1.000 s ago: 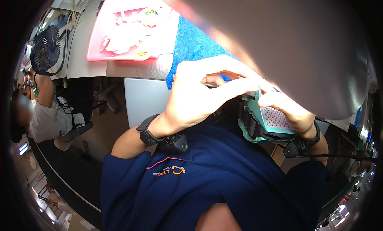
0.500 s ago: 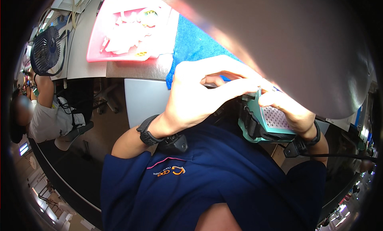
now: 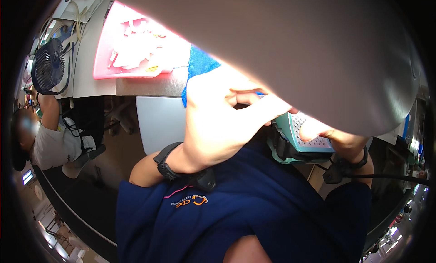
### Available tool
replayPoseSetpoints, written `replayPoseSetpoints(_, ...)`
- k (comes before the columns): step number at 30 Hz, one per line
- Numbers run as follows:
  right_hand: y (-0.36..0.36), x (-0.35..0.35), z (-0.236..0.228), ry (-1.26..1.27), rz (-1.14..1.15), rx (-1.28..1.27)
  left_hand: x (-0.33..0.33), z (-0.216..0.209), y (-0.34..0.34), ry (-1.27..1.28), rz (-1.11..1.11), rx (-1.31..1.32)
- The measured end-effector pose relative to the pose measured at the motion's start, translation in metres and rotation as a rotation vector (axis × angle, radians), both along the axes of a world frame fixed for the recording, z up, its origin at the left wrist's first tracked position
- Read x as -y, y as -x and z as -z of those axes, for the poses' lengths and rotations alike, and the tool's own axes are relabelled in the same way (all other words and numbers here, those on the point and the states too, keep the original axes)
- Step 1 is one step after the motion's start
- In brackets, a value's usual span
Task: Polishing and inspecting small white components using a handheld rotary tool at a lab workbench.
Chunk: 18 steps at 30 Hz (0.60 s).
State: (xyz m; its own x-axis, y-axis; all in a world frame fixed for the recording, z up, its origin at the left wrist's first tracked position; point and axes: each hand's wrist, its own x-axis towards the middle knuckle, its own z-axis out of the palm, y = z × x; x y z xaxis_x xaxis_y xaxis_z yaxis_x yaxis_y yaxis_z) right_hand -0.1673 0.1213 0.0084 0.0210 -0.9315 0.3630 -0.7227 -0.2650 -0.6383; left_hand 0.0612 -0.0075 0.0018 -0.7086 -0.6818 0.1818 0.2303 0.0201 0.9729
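Note:
My left hand [image 3: 215, 120] is raised above my lap, thumb and fingers bent together in a pinch. Its fingertips pass under the edge of a big grey lamp-like cover [image 3: 295, 45], so what they hold is hidden. On the right, my right hand [image 3: 334, 136] has its thumb over the pale perforated panel of a teal box-shaped piece [image 3: 313, 150] with a black strap. The right hand's other fingers are behind the cover. Whether the thumb presses on the panel or only hovers over it is unclear.
A pink tray [image 3: 102, 58] with small whitish pieces stands on the metal-edged bench [image 3: 145, 88], beside a blue towel [image 3: 200, 65]. A pale blue-grey panel [image 3: 159, 122] juts out below. A dark fan [image 3: 49, 65] and another seated person [image 3: 63, 145] are at the left.
The grey cover now takes up more of the view, hiding my fingertips and much of the towel. My right thumb shows lower, over the perforated panel; my left hand sits slightly lower and further left.

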Motion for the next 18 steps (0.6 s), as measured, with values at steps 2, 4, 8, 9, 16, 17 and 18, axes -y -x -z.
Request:
replayPoseSetpoints(2,-0.005,0.005,-0.007,0.017,0.0,0.016,-0.004,-0.003,0.003,0.029,0.013,-0.006)
replayPoseSetpoints(4,-0.009,0.009,-0.012,0.046,-0.002,0.028,-0.005,-0.004,0.005,0.044,0.018,-0.006)
replayPoseSetpoints(8,-0.015,0.014,-0.015,0.075,0.001,0.044,-0.003,-0.005,0.006,0.054,0.017,-0.002)
replayPoseSetpoints(9,-0.016,0.014,-0.015,0.08,0.003,0.048,-0.002,-0.004,0.006,0.057,0.014,0.001)
replayPoseSetpoints(16,-0.019,0.017,-0.015,0.105,0.002,0.057,-0.001,-0.003,0.006,0.058,0.013,0.004)
replayPoseSetpoints(17,-0.02,0.018,-0.015,0.107,0.0,0.055,-0.001,-0.003,0.006,0.058,0.013,0.004)
replayPoseSetpoints(18,-0.02,0.019,-0.015,0.111,-0.002,0.055,0.0,-0.003,0.006,0.058,0.012,0.006)
